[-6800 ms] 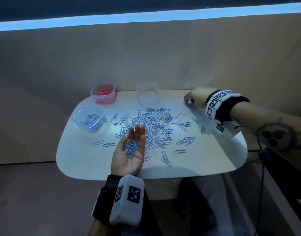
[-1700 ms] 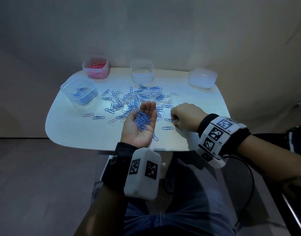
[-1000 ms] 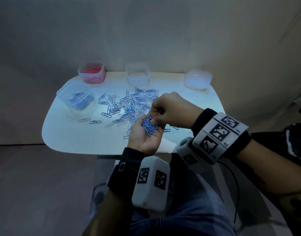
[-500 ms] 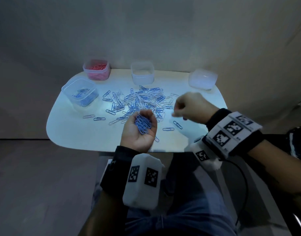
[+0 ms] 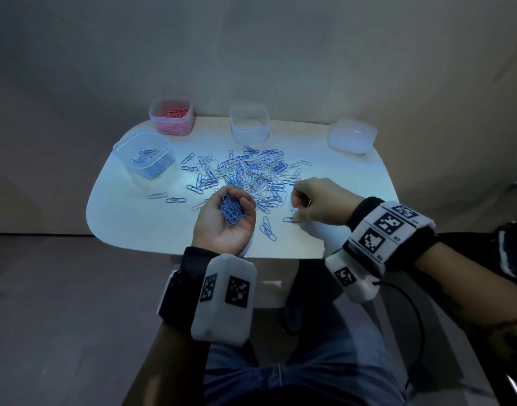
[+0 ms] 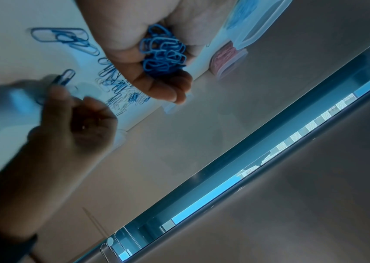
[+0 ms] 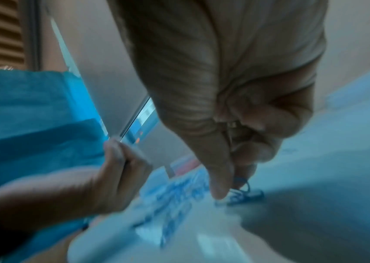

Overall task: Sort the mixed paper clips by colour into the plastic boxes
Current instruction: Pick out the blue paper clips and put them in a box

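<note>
Many looped blue wire clips (image 5: 231, 209) fill cupped left hand (image 5: 222, 227).

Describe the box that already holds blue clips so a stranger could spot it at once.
On the white table, look at the left edge, nearer than the row of three boxes along the far side. The clear plastic box stands there alone, left of the loose clip pile. It alone has blue paper clips inside.

Dim room, bluish glare on the table (image 5: 128, 230); right wrist view motion-blurred
</note>
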